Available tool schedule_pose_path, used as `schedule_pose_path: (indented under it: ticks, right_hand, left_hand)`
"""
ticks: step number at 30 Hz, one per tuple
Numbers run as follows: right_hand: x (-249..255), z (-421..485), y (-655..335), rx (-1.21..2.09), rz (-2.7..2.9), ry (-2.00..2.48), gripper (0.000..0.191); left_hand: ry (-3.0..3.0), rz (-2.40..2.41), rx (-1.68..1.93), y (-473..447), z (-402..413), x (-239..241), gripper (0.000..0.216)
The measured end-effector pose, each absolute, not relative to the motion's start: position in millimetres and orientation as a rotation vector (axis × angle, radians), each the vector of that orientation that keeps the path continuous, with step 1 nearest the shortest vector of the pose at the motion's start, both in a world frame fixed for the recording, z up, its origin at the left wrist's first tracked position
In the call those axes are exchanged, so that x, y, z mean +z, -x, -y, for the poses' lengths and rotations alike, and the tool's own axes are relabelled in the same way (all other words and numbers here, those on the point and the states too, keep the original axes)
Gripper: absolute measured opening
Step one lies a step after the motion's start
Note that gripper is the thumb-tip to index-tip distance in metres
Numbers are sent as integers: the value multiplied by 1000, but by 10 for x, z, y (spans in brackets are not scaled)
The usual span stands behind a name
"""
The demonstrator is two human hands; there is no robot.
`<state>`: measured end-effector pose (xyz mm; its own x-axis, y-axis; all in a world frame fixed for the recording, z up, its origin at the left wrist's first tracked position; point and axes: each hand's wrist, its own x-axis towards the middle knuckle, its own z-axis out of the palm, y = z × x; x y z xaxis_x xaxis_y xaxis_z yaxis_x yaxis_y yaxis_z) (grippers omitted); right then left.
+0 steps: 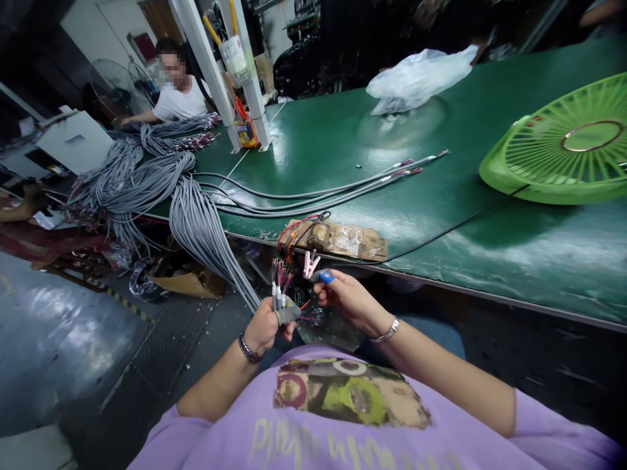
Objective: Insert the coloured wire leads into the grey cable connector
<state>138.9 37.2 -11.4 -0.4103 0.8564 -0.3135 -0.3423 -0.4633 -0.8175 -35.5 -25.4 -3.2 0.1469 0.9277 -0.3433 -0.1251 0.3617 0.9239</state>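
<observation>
Where the grey plastic-jacketed cables (203, 225) drape off the green bench (323, 137), the left hand (264, 323) has its grip around them, probably keeping the multicoloured wires (281, 273) aligned. Beside the pink clip (310, 264), whether the right hand (345, 297) grips anything cannot be told.

Cool light, seemingly from above, leaves hazy white glare on the green tabletop (318, 145) between 3 and 4 o'clock and on the floor (73, 333) at 8, while the fan (553, 147) at 2 o'clock casts a soft shadow. Background corners at 10 and 4 sink into gloom. Wide-angle distortion stretches the edges, and shirt lettering (294, 440) at 6 smears, though the grey cables (196, 212) at 9 look fairly crisp.
</observation>
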Motion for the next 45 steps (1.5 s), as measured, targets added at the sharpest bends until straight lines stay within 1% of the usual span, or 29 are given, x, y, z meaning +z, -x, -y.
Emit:
schedule_pose_path:
  ticks: [5,12,20,26,29,34,38,40,43,45]
  right_hand:
    - [-62,-471,-1427,2053,930,894,43]
    - [43,-402,-1508,2074,1306,910,38]
    - [38,-310,-1485,1929,1396,950,33]
    - [8,-254,-1430,1870,1329,949,31]
    - [-62,-297,-1451,1952,1195,874,32]
    - [-198,-510,-1504,2073,832,845,41]
    - [-176,-658,-1438,2167,857,773,42]
    - [-146,-686,-1385,2082,974,738,43]
    - [-136,-685,-1314,1749,1125,830,43]
    - [-154,-676,-1275,1629,1123,870,45]
  left_hand:
    - [-875,-1106,968,341,163,43,31]
    - [-1000,-1199,1039,201,190,-6,34]
    - [-1085,-1237,1122,167,260,-163,34]
    - [-1060,-1254,1214,162,263,-137,35]
    - [-992,-1201,1178,194,235,-76,31]
    - [-878,-1095,1073,283,124,-6,30]
    - [-862,-971,937,339,-23,-7,33]
    - [-879,-897,901,353,-107,-11,33]
    - [-876,-808,899,359,-219,-22,35]
    - [-856,-776,905,357,-271,-40,36]
